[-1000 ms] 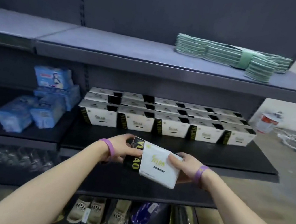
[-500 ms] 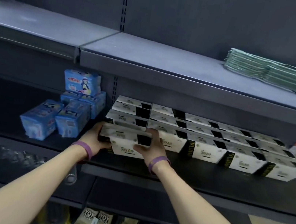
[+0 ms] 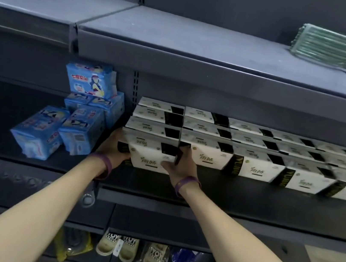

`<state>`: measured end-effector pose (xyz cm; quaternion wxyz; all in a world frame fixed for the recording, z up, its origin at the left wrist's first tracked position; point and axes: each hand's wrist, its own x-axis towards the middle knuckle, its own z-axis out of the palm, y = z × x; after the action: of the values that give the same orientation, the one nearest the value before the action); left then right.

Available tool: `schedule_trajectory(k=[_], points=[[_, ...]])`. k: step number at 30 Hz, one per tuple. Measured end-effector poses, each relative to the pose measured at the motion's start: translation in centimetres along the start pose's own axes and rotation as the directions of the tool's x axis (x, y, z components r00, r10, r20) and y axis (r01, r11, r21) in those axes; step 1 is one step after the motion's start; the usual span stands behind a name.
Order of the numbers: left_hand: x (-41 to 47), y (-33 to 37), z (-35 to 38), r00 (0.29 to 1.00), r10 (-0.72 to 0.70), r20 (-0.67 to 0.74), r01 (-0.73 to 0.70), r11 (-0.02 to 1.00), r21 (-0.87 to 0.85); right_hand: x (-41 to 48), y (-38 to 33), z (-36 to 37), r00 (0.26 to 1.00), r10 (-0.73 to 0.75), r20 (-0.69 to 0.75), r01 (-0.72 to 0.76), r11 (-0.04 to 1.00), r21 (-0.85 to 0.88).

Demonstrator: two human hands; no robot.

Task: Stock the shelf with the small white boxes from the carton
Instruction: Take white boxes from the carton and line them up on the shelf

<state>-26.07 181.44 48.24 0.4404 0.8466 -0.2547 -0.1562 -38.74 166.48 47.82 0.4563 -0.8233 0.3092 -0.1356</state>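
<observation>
So the person has a small white box [image 3: 152,158] pinched between both hands at the far left end of the front row on the middle shelf [image 3: 247,200]. The left hand [image 3: 112,148] is clamped on the box's left end, and the right hand [image 3: 179,165] covers the right end with its fingers wrapped round the front corner. So both grips are closed on that one box, one on each short side. Holding it by the ends makes sense to me: it leaves the bottom and back free, so the box can slide square into the slot.

Relative to the grips, the box sits right between them, at about 3 o'clock from the left hand and 9 o'clock from the right. It looks slightly forward of its neighbours, so I'd guess it's not fully seated yet.

The row of white boxes [image 3: 258,168] runs off toward 3 o'clock, labels facing front, with more rows stacked behind toward 12. That's probably why this one goes in the same way up, logo out. The right hand is touching the next box along, so it's a tight spot.

At 9 o'clock from the held box there's a pile of blue packs [image 3: 79,117], very close to the left hand but I can't tell if they touch. The carton isn't in view.
</observation>
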Motion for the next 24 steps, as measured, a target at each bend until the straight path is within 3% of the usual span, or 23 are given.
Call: schedule_trajectory(k=[9, 13, 15, 17, 19, 24], points=[[0.2, -0.3, 0.9, 0.998, -0.06, -0.035, 0.061, 0.998, 0.026, 0.2, 1.0, 0.2, 0.999, -0.034, 0.003, 0.034, 0.999, 0.005], [-0.3, 0.4, 1.5, 0.984, -0.106, -0.146, 0.119, 0.99, 0.079, 0.2, 0.9, -0.3, 0.995, -0.044, 0.084, 0.049, 0.997, -0.058], [-1.6, 1.4, 2.1, 0.963, 0.037, -0.265, 0.027, 0.973, 0.231, -0.1, 1.5, -1.1, 0.99, -0.079, 0.118, 0.095, 0.986, -0.135], [-3.5, 3.0, 3.5, 0.919, 0.272, -0.285, -0.168, 0.925, 0.341, -1.0, 2.5, -2.5, 0.991, -0.072, 0.112, 0.093, 0.977, -0.194], [-5.2, 5.0, 5.8, 0.883, 0.423, -0.204, -0.342, 0.876, 0.34, -2.6, 4.0, -4.4, 0.995, -0.06, 0.076, 0.075, 0.974, -0.213], [-9.8, 9.2, 16.6, 0.862, 0.492, 0.124, -0.504, 0.859, 0.095, -9.3, 11.6, -12.3, 0.993, -0.035, -0.11, 0.013, 0.982, -0.189]])
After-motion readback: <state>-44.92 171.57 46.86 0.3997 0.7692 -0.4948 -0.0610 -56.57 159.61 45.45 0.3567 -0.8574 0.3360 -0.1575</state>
